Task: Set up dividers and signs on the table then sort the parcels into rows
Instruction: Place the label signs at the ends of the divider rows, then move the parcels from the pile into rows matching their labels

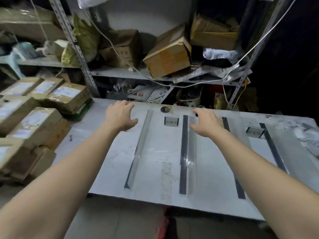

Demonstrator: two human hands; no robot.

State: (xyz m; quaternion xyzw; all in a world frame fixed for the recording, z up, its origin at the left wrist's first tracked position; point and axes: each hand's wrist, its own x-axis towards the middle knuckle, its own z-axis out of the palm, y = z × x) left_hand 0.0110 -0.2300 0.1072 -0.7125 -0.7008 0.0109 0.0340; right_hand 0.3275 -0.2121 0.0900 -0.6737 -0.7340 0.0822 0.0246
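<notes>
Clear dividers with dark base strips stand in rows on the white table [110,163]: one at the left [138,149], one in the middle [187,152], others further right [272,147]. A small sign [171,121] stands between the left and middle dividers, and a second sign [255,132] stands further right. My left hand [120,115] hovers near the table's far edge, left of the left divider, fingers spread and empty. My right hand [207,122] hovers just right of the middle divider's far end, fingers apart, holding nothing. Brown labelled parcels [34,116] are stacked at the table's left end.
Metal shelving [134,74] behind the table holds cardboard boxes [170,56], bags and loose paper. A white cable [255,44] hangs across the shelf. Crumpled plastic wrap [307,133] lies at the table's far right. A round dark disc [165,109] sits near the far edge.
</notes>
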